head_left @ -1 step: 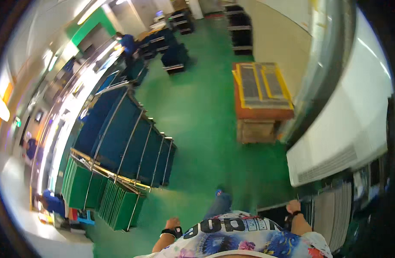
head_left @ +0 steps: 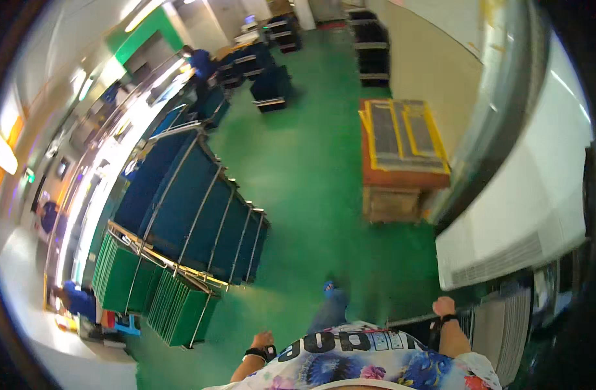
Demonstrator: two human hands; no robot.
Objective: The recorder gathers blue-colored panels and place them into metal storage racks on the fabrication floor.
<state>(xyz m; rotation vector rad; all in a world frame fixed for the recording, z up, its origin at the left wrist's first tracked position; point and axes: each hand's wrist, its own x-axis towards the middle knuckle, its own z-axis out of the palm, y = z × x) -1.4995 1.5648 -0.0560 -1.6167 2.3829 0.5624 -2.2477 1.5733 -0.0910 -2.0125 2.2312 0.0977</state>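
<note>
My left hand (head_left: 263, 339) hangs low beside my body, its fingers curled in and no object visible in them. Around that wrist is a dark band with a pale one next to it. On the other side, my right hand (head_left: 444, 305) is held out from my body, loosely fisted, and nothing shows in its grip. It appears in front of the rack of upright thin panels (head_left: 502, 325); whether it touches the rack I cannot tell. A dark band circles the right wrist too. My leg and blue shoe (head_left: 329, 286) show on the green floor ahead.
To the left stands a metal rack of dark blue panels (head_left: 187, 201), with green panels (head_left: 177, 312) near its close end. Ahead right is a brown box with yellow tape (head_left: 405, 146). A white unit (head_left: 512, 253) stands right. People sit along a bright bench (head_left: 106, 162).
My view has shifted slightly, so the racks and the taped box sit a little farther right and lower. Both hands keep nearly the same pose.
</note>
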